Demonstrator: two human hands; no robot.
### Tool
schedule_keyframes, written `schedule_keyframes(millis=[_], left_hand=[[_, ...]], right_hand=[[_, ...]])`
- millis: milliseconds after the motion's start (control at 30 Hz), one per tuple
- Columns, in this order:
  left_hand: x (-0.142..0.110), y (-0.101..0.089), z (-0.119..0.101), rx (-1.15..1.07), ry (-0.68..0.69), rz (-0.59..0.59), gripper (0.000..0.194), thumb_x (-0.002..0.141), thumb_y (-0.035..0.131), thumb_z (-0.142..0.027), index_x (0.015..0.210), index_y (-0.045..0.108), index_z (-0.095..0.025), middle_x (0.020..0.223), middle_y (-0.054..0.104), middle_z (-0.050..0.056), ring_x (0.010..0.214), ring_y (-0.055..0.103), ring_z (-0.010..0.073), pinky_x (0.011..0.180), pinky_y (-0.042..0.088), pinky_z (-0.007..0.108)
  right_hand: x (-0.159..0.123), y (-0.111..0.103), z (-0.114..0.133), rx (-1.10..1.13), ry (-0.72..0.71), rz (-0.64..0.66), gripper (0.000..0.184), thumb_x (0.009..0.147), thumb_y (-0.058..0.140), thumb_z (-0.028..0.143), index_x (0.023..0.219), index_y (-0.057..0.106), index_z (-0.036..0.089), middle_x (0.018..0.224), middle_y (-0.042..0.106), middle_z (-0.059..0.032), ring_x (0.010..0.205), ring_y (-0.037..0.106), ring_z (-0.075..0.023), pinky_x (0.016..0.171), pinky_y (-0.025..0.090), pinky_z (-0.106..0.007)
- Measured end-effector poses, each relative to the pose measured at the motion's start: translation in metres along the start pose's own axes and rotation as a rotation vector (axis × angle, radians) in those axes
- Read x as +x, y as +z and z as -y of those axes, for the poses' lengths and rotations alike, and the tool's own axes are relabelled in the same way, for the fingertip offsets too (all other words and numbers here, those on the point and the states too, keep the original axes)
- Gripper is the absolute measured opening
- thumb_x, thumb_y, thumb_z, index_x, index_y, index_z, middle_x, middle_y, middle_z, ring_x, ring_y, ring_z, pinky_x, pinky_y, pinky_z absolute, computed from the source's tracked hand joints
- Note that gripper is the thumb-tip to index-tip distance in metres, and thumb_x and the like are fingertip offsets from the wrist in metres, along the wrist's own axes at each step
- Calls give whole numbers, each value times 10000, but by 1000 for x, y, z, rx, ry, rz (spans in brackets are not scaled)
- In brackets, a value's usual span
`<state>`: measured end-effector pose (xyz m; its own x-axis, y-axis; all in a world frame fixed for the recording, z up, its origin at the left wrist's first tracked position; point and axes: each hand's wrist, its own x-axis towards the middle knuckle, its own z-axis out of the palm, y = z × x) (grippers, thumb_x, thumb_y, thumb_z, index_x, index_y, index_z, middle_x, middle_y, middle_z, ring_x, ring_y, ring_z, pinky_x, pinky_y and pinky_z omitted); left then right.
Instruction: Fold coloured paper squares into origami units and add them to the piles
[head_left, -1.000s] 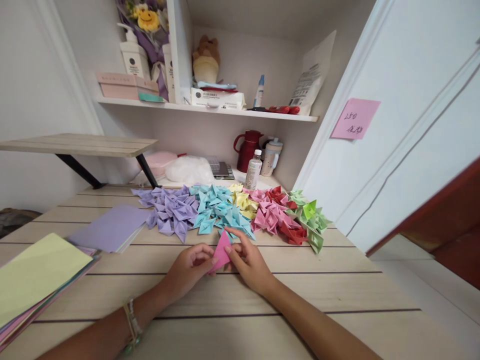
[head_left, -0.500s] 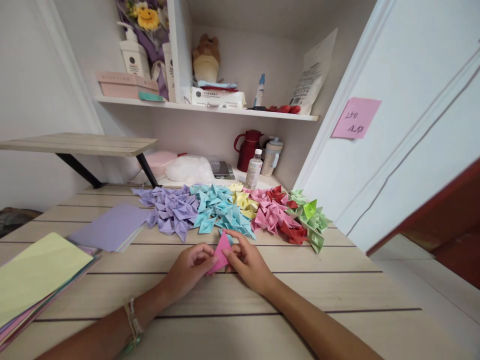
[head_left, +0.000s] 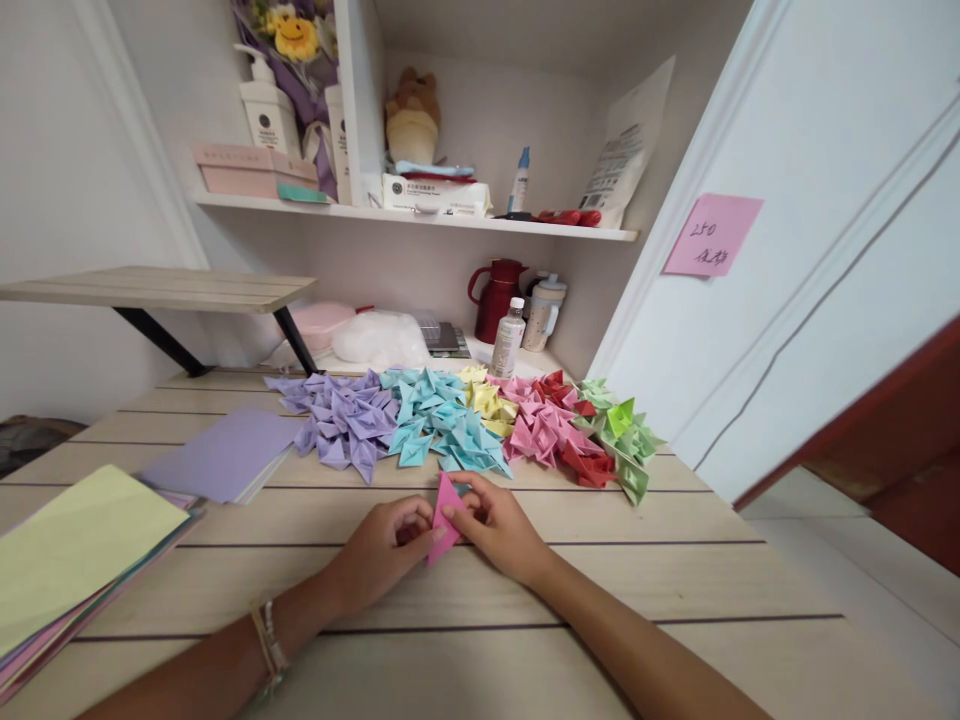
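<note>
Left hand (head_left: 385,550) and right hand (head_left: 501,527) pinch pink paper (head_left: 444,500) in their fingers, mid-fold, I'd say; creasing needs aligned edges.

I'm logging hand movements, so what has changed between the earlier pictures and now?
The pink paper sits slightly lower in the picture and looks a little narrower, as if turned. The left hand and right hand shifted slightly with it; neither let go. The folded pieces, purple sheets and bottle stayed put.

Paper piece (head_left: 444,498) in hands (head_left: 501,528), near side of desk (head_left: 675,565); sheet stacks (head_left: 86,535) left; origami pile (head_left: 450,432) far; bottle (head_left: 508,342) behind pile.
</note>
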<state>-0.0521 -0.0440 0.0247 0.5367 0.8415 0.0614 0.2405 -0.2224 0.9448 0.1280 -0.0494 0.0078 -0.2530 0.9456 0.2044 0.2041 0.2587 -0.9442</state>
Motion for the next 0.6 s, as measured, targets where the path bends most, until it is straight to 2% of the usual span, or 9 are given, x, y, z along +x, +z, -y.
schedule_keyframes(millis=[267, 600], left_hand=[[0, 0, -1, 49, -13, 13, 144, 807, 504, -264, 709, 522, -160, 580, 476, -48, 540, 403, 98, 512, 280, 205], [-1, 0, 0, 96, 9, 22, 117, 806, 483, -231, 712, 499, -164, 595, 462, -43, 565, 411, 106, 519, 286, 212]], right_hand=[[1, 0, 1, -42, -19, -3, 321, 816, 547, 295, 1111, 529, 170, 569, 476, 57, 489, 404, -89, 476, 314, -200], [0, 0, 0, -84, -32, 2, 324, 822, 537, 298, 1124, 525, 181, 577, 456, 57, 502, 406, -99, 488, 314, -208]])
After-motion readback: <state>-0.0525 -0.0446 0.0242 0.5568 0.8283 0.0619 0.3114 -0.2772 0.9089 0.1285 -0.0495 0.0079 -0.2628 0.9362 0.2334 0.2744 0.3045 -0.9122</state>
